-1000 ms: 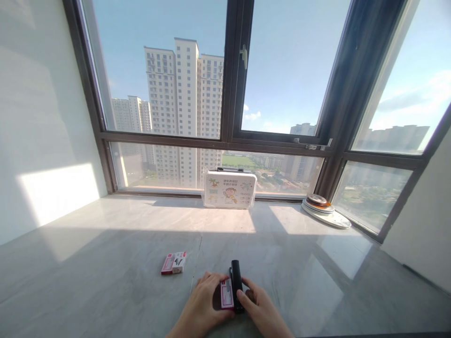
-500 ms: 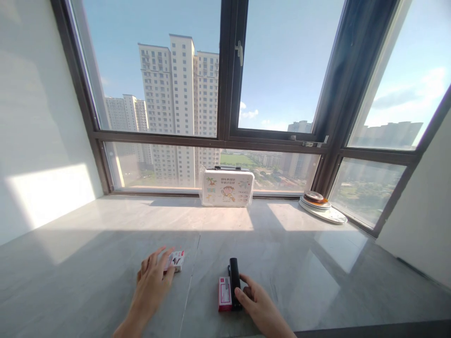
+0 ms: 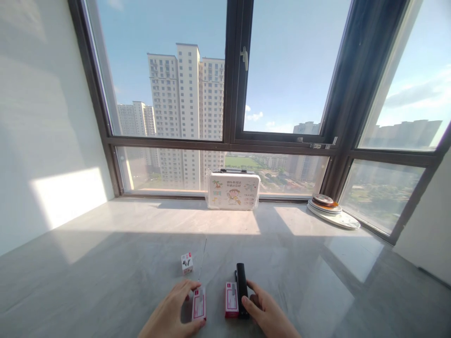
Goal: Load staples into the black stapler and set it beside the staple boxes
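My left hand (image 3: 172,312) curves around a pink and white staple box (image 3: 199,304), thumb at its near end and fingertips at its far end. My right hand (image 3: 264,307) grips a black stapler (image 3: 241,291) from its right side, the thumb lying on its top. Against the stapler's left side rests a second pink and white box (image 3: 231,300), lying flat. Beyond my left hand a small white box (image 3: 187,264) with a dark picture and red marks stands on the grey marble surface (image 3: 105,281).
A white carry case (image 3: 234,191) with cartoon prints and a black handle leans by the window. Stacked plates (image 3: 333,213) lie in the right back corner. Walls rise on both sides, and dark window frames (image 3: 169,143) close off the back.
My left hand has left the small white box and moved right and nearer, now around a pink box that was mostly hidden before. My right hand stays on the stapler. The view has shifted slightly.
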Tool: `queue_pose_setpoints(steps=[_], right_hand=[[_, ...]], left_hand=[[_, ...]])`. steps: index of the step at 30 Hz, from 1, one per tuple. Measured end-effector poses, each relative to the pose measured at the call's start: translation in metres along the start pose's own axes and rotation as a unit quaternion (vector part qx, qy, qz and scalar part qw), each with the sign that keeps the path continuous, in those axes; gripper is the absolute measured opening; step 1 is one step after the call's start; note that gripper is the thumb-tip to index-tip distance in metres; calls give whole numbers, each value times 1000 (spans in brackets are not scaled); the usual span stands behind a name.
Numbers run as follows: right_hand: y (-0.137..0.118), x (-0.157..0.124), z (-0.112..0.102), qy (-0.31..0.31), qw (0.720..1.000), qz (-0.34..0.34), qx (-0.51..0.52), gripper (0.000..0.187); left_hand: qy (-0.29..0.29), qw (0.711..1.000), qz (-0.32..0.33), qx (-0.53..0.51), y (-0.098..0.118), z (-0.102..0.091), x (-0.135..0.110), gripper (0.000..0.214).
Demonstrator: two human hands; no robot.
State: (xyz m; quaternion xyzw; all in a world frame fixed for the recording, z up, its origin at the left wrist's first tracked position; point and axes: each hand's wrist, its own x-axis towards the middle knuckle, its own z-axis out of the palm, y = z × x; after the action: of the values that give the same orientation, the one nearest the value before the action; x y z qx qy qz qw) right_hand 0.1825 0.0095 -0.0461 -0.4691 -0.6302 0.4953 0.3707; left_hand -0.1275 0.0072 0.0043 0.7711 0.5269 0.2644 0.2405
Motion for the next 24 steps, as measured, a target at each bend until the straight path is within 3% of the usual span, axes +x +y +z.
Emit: queue_pose_setpoints(steps=[4, 8, 11, 15, 21, 24], right_hand=[[-1, 0, 3, 5, 1000, -5, 15, 80], [1, 0, 4, 34, 999, -6, 8, 82], [-2, -2, 3, 47, 999, -11, -4, 79], [-11, -5, 2, 38, 999, -21, -29, 76], [-11, -3, 1, 23, 997, -36, -59, 75], [-7, -4, -1, 47, 998, -10, -33, 80]], left_hand=[[13, 998, 59, -32, 45, 22, 25, 55], [-43, 995, 57, -68, 66, 38, 43, 62], [-78, 992, 51, -85, 63, 47, 47, 74], [-81, 990, 82, -86, 51, 56, 46, 87], [-56, 991, 96, -78, 41, 74, 46, 92], [-19, 992, 99, -77, 36, 77, 42, 103]])
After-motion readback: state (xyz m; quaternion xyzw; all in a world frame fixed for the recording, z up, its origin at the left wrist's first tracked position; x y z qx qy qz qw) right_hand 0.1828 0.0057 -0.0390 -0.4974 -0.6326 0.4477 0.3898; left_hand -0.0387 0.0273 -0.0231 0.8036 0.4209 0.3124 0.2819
